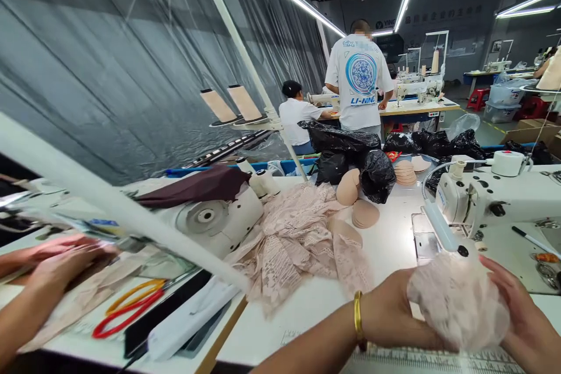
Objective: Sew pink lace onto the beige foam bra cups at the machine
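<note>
Between my two hands is a pale beige lace bra cup [458, 304], rounded and slightly blurred. My left hand [392, 307], with a gold bangle at its wrist, grips it from the left, the fingertips partly hidden behind the lace. On the other side my right hand [515, 307] holds its edge, fingers partly covered. Just beyond stands a white sewing machine [468, 193] with a lit lamp tube [440, 225]. A heap of beige lace [298, 234] lies left of my hands, and stacked foam cups [365, 214] sit beside it.
A co-worker's hands [65, 263] work at the left machine [219, 219]. Red-and-yellow-handled scissors [131, 307] lie near them. A slanting white pole [131, 216] crosses the left side. Black plastic bags [379, 175] line the table's far edge. Two people stand and sit beyond.
</note>
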Available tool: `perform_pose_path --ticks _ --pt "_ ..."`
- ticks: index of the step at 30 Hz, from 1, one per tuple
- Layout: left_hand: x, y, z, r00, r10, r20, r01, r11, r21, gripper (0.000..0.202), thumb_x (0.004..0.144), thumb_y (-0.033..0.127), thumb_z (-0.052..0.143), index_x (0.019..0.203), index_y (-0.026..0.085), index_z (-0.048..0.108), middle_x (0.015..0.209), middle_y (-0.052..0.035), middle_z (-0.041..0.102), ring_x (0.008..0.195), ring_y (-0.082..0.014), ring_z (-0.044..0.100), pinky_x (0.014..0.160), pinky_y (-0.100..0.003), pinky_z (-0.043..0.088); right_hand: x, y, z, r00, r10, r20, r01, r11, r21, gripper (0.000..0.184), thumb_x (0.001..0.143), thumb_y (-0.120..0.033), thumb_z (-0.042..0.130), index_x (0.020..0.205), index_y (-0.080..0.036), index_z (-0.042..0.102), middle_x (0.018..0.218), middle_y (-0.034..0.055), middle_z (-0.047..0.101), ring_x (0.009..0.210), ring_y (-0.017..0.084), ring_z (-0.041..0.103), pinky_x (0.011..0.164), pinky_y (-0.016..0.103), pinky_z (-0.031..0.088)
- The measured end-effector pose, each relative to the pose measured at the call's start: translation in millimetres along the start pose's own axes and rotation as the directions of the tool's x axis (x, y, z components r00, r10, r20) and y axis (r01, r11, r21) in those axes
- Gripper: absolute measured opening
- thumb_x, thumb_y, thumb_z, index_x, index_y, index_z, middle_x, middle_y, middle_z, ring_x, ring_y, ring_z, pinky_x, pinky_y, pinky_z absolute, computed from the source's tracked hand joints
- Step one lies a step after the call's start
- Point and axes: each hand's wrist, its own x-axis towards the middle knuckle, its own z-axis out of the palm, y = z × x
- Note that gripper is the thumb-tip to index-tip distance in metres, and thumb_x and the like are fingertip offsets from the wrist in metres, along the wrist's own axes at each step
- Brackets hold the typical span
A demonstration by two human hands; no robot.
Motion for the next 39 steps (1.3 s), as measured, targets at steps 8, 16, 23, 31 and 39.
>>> perform_pose_path --ticks 8,16,23,31,39 --pt "52 -19 -48.7 0.831 -0.149 0.536 -0.503 0.210 0.839 0.020 0.076 0.005 0.070 0.084 0.022 0.076 0.117 -0.0046 0.074 0.113 -0.0272 0.064 0.111 -0.053 0.032 94 3 -13 0.705 -0.426 0.567 0.688 0.605 -0.400 0.039 0.099 -0.005 0.042 0.101 -0.030 0.072 0.103 0.0029 0.075 0.101 0.022 0.065 0.079 0.032 0.050" --pt "52 -25 -55.8 0.863 -0.147 0.484 -0.445 0.232 0.865 0.018 0.078 0.009 0.072 0.088 0.024 0.077 0.119 -0.0036 0.074 0.099 -0.0238 0.067 0.109 -0.054 0.034 89 8 -16 0.738 -0.420 0.528 0.666 0.584 -0.464 0.040 0.100 -0.010 0.048 0.121 -0.032 0.073 0.119 0.0031 0.077 0.101 0.022 0.069 0.081 0.032 0.054" --pt "57 -27 -62.5 0.861 -0.109 0.497 -0.459 0.253 0.852 0.014 0.079 0.013 0.073 0.088 0.022 0.075 0.119 -0.0013 0.075 0.100 -0.0239 0.067 0.107 -0.053 0.034 92 26 -13 0.769 -0.424 0.479 0.640 0.525 -0.561 0.042 0.101 -0.015 0.045 0.130 -0.032 0.070 0.127 0.0051 0.075 0.099 0.025 0.072 0.082 0.040 0.057" --pt "58 -29 -62.8 0.857 -0.073 0.511 -0.480 0.252 0.840 0.010 0.080 0.014 0.073 0.086 0.021 0.074 0.115 0.0000 0.076 0.100 -0.0241 0.069 0.106 -0.051 0.033 92 35 -17 0.760 -0.380 0.527 0.646 0.528 -0.551 0.043 0.102 -0.015 0.045 0.136 -0.029 0.067 0.136 0.0058 0.072 0.107 0.026 0.072 0.084 0.040 0.060" --pt "61 -28 -67.4 0.860 -0.068 0.506 -0.478 0.242 0.844 0.011 0.080 0.012 0.071 0.086 0.022 0.072 0.116 0.0009 0.077 0.105 -0.0232 0.068 0.102 -0.048 0.033 92 29 -17 0.776 -0.403 0.485 0.628 0.557 -0.543 0.042 0.102 -0.018 0.045 0.135 -0.032 0.068 0.130 0.0058 0.074 0.100 0.025 0.073 0.079 0.037 0.059"
